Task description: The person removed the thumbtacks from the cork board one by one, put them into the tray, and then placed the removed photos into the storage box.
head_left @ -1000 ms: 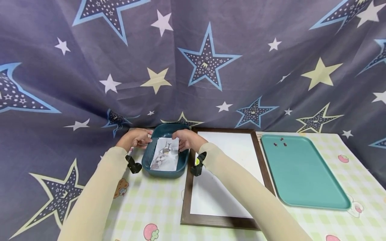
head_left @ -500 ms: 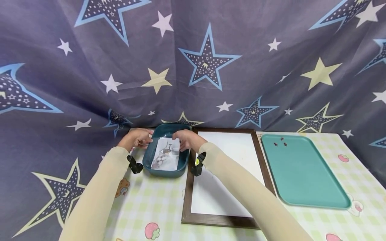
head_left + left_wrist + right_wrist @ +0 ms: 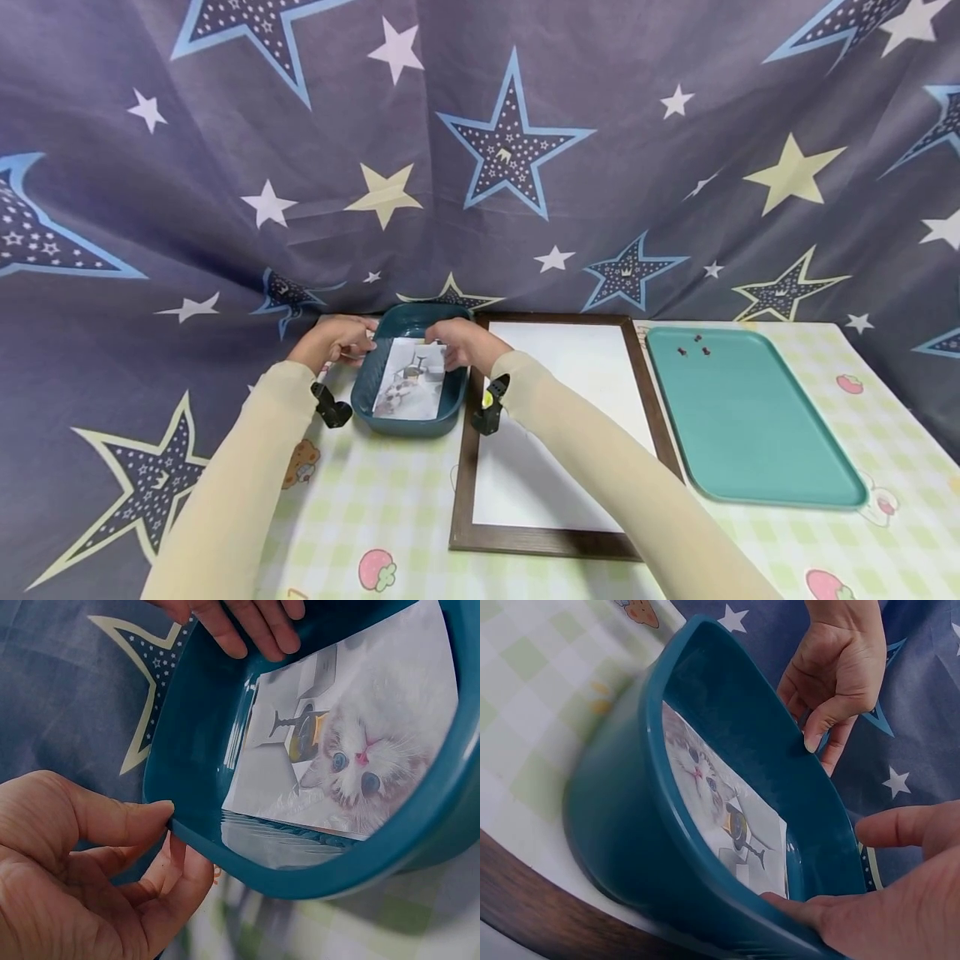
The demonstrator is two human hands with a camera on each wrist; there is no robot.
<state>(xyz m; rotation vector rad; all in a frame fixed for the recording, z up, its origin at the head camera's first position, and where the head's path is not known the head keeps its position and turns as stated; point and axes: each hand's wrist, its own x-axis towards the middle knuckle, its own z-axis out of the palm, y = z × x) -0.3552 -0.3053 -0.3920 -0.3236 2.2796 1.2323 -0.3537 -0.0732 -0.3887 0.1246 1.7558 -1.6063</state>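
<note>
A dark teal plastic basin [image 3: 408, 427] holds a printed photo [image 3: 411, 385] of a white kitten, with more sheets under it and ridged clear plastic showing at their edge. At the basin's left rim, my left hand [image 3: 341, 340] pinches the edge between thumb [image 3: 139, 821] and fingers. Over the right side reaches my right hand [image 3: 463, 342], its fairly straight fingers [image 3: 262, 626] inside the basin near the photo's upper edge. Nothing shows between those fingers in the left wrist view.
Right of the basin lies a brown-framed whiteboard [image 3: 558, 433], partly under my right forearm. Farther right is a flat green tray [image 3: 757, 425] bearing red push pins [image 3: 705, 351]. A star-print curtain [image 3: 495, 242] hangs behind the checked tablecloth [image 3: 405, 508].
The head view shifts slightly. Both hands keep their places at the basin, and the photo stays where it was.
</note>
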